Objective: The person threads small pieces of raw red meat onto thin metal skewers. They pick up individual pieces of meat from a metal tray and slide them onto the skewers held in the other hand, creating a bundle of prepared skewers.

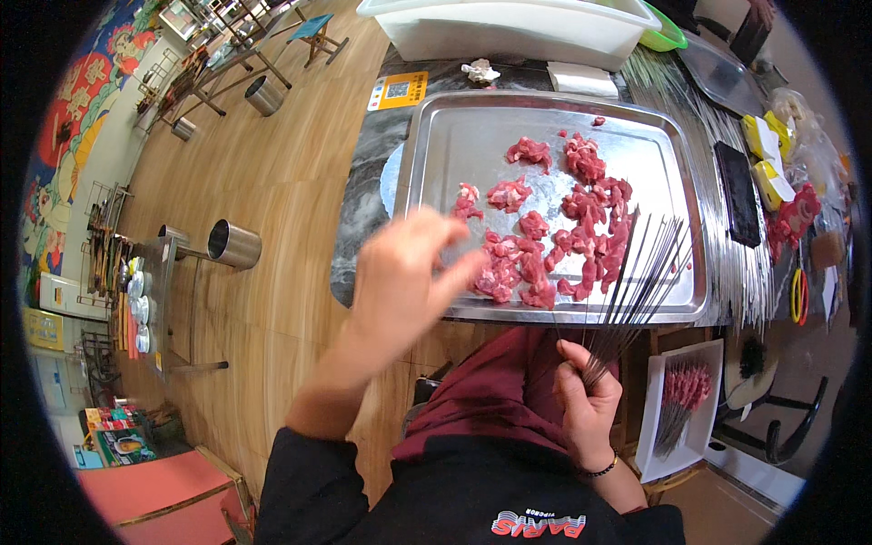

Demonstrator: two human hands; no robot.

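My right hand [587, 395] grips a fanned bundle of thin dark metal skewers [644, 279], their tips pointing up over the near right part of a steel tray [470, 122]. Small pieces of raw red meat [501, 269] lie in loose clumps across the tray. Blurred by motion, my left hand [409, 272] hovers at the tray's left near corner, thumb and fingers apart, with nothing seen between them. A meat clump [467, 202] lies just beyond its fingers.
Many loose skewers [732, 272] cover the table right of the tray, beside a dark phone [738, 194] and scissors [798, 296]. A white tub [511, 34] stands behind. Below right, a white box [708, 402] holds skewered meat [684, 388]. A person's hand shows at top right.
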